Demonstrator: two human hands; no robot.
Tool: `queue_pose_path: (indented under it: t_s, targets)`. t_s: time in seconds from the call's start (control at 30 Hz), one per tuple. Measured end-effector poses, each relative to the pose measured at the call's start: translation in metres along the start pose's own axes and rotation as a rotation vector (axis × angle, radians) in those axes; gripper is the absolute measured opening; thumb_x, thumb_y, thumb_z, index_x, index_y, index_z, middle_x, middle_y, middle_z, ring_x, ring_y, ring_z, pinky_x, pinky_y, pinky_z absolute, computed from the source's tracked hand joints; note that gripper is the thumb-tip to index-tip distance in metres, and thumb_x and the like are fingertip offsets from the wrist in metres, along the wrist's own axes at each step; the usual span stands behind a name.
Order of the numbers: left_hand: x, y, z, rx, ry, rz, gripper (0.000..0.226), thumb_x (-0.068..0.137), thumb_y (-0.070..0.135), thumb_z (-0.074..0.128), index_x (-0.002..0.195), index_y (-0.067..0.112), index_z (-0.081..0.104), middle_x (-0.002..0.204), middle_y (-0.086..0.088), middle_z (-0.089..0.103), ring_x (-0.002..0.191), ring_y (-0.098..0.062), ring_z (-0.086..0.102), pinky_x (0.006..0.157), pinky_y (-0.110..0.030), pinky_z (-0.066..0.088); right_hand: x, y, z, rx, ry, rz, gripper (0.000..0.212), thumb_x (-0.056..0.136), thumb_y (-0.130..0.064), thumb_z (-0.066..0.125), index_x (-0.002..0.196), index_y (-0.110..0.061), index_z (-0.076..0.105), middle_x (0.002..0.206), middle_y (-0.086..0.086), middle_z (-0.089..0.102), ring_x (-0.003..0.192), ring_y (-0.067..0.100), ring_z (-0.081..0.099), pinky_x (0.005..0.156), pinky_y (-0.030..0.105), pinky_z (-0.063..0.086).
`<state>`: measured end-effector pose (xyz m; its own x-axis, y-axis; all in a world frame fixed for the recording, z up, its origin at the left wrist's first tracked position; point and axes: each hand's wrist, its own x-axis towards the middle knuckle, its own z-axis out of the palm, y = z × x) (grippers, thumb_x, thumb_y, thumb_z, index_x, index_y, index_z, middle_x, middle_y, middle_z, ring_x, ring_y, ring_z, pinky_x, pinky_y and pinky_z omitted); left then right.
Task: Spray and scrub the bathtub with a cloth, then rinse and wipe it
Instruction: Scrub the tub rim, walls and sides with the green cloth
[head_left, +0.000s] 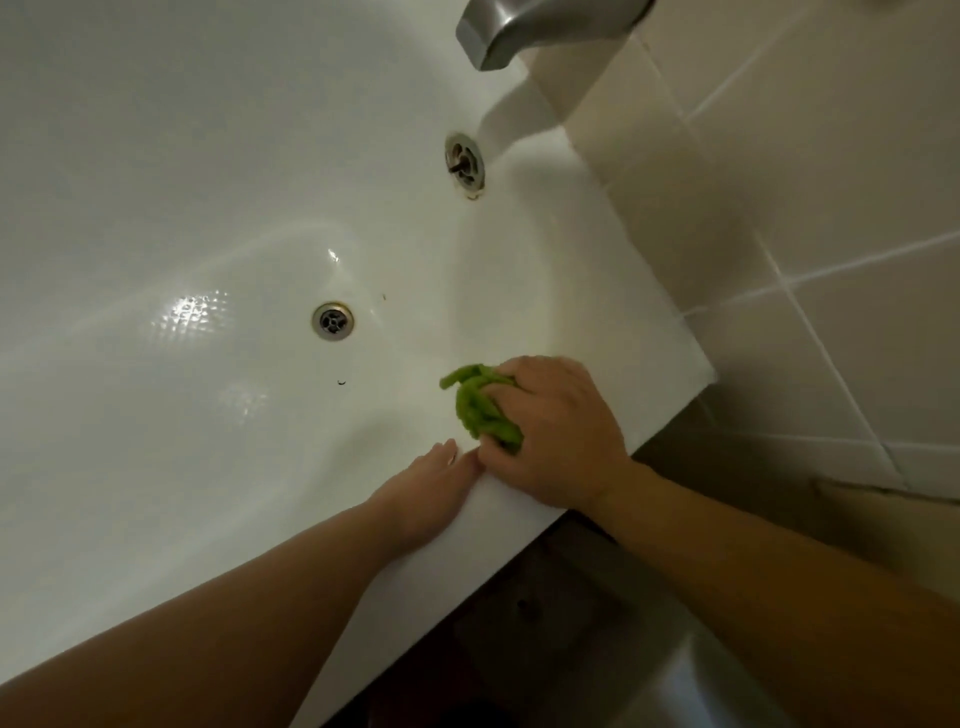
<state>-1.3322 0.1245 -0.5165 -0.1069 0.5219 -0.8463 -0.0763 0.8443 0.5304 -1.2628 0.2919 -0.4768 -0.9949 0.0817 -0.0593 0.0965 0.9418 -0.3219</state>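
A crumpled green cloth (480, 408) is gripped in the curled right hand (553, 434) at the bathtub (156, 182) rim's inner edge. The left hand (434, 493) is laid flat, fingers straight, just beside it.

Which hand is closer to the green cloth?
The right hand: it grips the green cloth on the bathtub rim. The left hand rests just beside it, fingertips short of the cloth.

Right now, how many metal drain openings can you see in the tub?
2: the floor drain at the tub's bottom, and the overflow fitting on the end wall below the spout.
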Motion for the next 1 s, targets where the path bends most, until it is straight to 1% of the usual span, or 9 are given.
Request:
queue_pose_path:
  t_s: [0.07,0.13,0.27,0.4,0.47,0.53,0.7,0.83,1.0]
  targets:
    - [0.002,-0.006,-0.001,0.017,-0.011,-0.019,0.068,0.105,0.065,0.020,0.162,0.028,0.027,0.169,0.000,0.026,0.154,-0.022,0.026,0.127,-0.040,0.017,0.032,0.017,-0.009,-0.110,-0.136,-0.048,0.024,0.079,-0.040,0.066,0.087,-0.017,0.068,0.090,0.001,0.058,0.077,0.022,0.054,0.084,0.043,0.045]
    - [0.002,-0.013,-0.004,0.016,-0.007,-0.041,0.069,0.106,0.064,0.021,0.164,0.027,0.022,0.172,0.001,0.017,0.158,-0.020,0.016,0.127,-0.038,0.010,0.076,0.034,-0.017,-0.336,-0.321,-0.122,0.026,0.082,-0.043,0.062,0.087,-0.018,0.066,0.087,0.000,0.051,0.074,0.022,0.050,0.084,0.044,0.045]
    - [0.006,-0.031,-0.008,-0.033,0.018,-0.114,0.048,0.114,0.034,0.024,0.161,0.026,0.030,0.165,-0.011,0.029,0.153,-0.030,0.026,0.126,-0.040,0.021,0.116,0.027,0.006,-0.690,-0.748,-0.120,0.030,0.093,-0.041,0.048,0.102,-0.020,0.068,0.099,0.003,0.051,0.082,0.024,0.051,0.084,0.042,0.044]
    - [-0.001,-0.044,-0.011,-0.008,0.020,-0.125,0.045,0.113,0.031,0.023,0.154,0.020,0.041,0.157,-0.013,0.040,0.146,-0.030,0.036,0.121,-0.039,0.028,0.086,-0.031,0.050,-0.384,-1.040,0.067,0.046,0.095,-0.048,0.047,0.128,-0.019,0.060,0.121,0.007,0.051,0.102,0.030,0.053,0.087,0.044,0.042]
    - [-0.008,-0.053,-0.012,0.030,0.026,-0.111,0.048,0.114,0.033,0.021,0.155,0.018,0.040,0.163,-0.010,0.035,0.150,-0.027,0.031,0.120,-0.034,0.024,0.075,-0.046,0.043,-0.149,-1.109,0.110,0.044,0.093,-0.057,0.048,0.123,-0.025,0.055,0.119,0.003,0.049,0.102,0.028,0.054,0.090,0.043,0.046]
    - [-0.013,-0.069,-0.014,0.046,0.027,-0.109,0.050,0.114,0.037,0.022,0.160,0.022,0.033,0.169,-0.003,0.025,0.156,-0.023,0.021,0.122,-0.030,0.017,0.082,-0.037,0.023,-0.080,-1.178,0.103,0.041,0.089,-0.063,0.050,0.115,-0.032,0.052,0.113,-0.003,0.048,0.100,0.025,0.055,0.093,0.045,0.050]
    - [-0.007,-0.103,-0.014,-0.050,0.049,-0.174,0.060,0.109,0.053,0.033,0.163,0.026,0.029,0.171,0.004,0.022,0.158,-0.014,0.015,0.123,-0.027,0.012,0.116,0.000,0.045,-0.404,-1.241,0.079,0.051,0.093,-0.060,0.045,0.133,-0.029,0.050,0.129,0.002,0.046,0.107,0.030,0.054,0.096,0.045,0.048]
    - [0.003,-0.118,-0.016,-0.053,0.063,-0.203,0.060,0.108,0.050,0.034,0.162,0.024,0.032,0.169,-0.001,0.027,0.156,-0.019,0.023,0.123,-0.029,0.017,0.107,-0.024,0.117,-0.394,-1.246,0.148,0.059,0.099,-0.049,0.041,0.150,-0.019,0.040,0.148,0.012,0.038,0.129,0.036,0.047,0.106,0.047,0.042]
    - [0.014,-0.136,-0.019,-0.069,0.074,-0.226,0.062,0.106,0.052,0.038,0.161,0.024,0.033,0.169,-0.003,0.027,0.155,-0.021,0.025,0.122,-0.029,0.019,0.097,-0.025,0.092,-0.097,-1.324,0.133,0.046,0.102,-0.059,0.042,0.128,-0.022,0.051,0.131,0.005,0.046,0.114,0.027,0.054,0.102,0.042,0.045]
